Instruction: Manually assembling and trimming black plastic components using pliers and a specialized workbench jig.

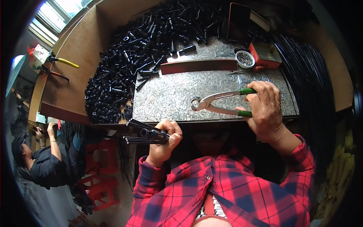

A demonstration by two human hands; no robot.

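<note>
Closest to camera: red-and-navy plaid shirt (242, 185), soft woven cloth, cut off by the lower edge. Left hand (162, 145), off the worktop's (215, 89) near edge: grip closed round a black tubular piece (151, 135), glossy and stepped, its hollow end facing left, plus a fan of thin rods (137, 124), dark with pale tips. Fingers cover the far end of the bundle, so can't tell how rods and tube meet. Right hand (267, 109): grip partly spread, wrapped across both green-sleeved handles of the steel pincers (206, 104), which sit above the front part of the worktop, head pointing left. Pincer handles spread apart; jaws are rounded, but too small to tell if anything is between them. Worktop is speckled grey, stone-like, with fine slivers scattered toward the back. A reddish-brown strip (200, 67) stands across it; at its right end, a white bowl (245, 59) of tiny metallic-looking bits, just beside a red box (261, 53). Left and back: big heap of glossy black parts (121, 72), cylinders and toothed rings, individual pieces mostly overlapped. Right: dense sheaf of long dark rods (306, 62), lower ends lost in shadow. Far left, a co-worker (47, 164) in dark clothing, small and bent by the lens.
</note>
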